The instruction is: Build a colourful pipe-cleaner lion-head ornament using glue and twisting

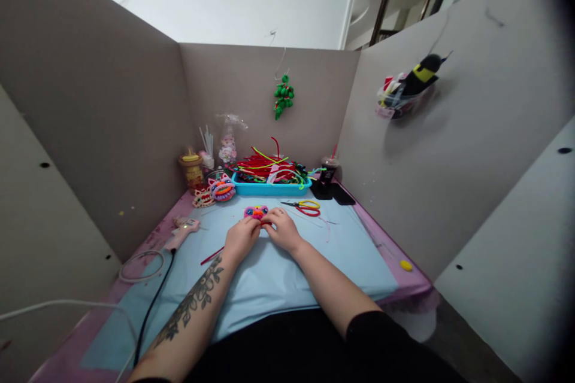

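Note:
Fingers pinched, my left hand [242,238] and my right hand [283,228] meet in the middle of the blue table cover. Between their fingertips a short stretch of red pipe cleaner [266,223] shows. Just beyond the fingertips is a small pink fuzzy pipe-cleaner figure [256,212] with blue and orange parts; its near side is hidden by the fingers. A dark red stick-like pipe cleaner [212,256] sticks out to the left of my left wrist. Scissors [308,208] with yellow and red handles lie beyond my right hand.
A blue tray [269,189] heaped with pipe cleaners stands at the back, beside a finished-looking fuzzy figure [222,188]. A pink glue gun [184,232] with its black cord [155,302] lies left. A drink cup [329,169] stands back right. Grey partitions [269,60] surround the table.

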`<state>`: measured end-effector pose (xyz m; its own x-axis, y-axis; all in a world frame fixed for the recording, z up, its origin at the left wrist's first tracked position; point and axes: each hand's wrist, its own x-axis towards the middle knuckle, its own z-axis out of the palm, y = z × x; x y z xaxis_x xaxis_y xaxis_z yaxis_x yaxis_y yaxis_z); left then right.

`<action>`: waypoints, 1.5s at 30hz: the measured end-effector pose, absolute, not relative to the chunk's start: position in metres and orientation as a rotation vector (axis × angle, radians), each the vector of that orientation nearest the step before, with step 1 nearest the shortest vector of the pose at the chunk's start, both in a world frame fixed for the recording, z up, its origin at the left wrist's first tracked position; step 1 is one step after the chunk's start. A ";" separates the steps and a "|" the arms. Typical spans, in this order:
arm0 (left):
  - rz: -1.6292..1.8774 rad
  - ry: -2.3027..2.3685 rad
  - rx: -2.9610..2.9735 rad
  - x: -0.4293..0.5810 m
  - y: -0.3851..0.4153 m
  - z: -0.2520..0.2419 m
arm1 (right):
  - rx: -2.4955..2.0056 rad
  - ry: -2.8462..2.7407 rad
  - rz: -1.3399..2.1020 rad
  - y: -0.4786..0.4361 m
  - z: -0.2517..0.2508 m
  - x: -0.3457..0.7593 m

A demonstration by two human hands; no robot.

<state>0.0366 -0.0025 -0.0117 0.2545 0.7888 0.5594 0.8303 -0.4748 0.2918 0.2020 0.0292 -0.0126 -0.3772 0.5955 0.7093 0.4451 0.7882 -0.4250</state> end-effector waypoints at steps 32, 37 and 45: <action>-1.703 -1.762 -2.413 0.046 0.001 -0.014 | -0.741 -1.083 1.333 0.031 -0.015 0.177; -1.677 -1.777 -2.400 0.047 0.002 -0.015 | -0.714 -0.964 1.389 0.036 -0.021 0.175; -1.678 -1.748 -2.460 0.048 0.008 -0.019 | -0.561 -0.777 1.551 0.037 -0.022 0.170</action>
<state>0.0481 0.0084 -0.0188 0.0388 0.8528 0.5208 0.5551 -0.4518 0.6984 0.1701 0.0370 -0.0221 -0.1318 0.9876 0.0855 -0.6598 -0.0230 -0.7510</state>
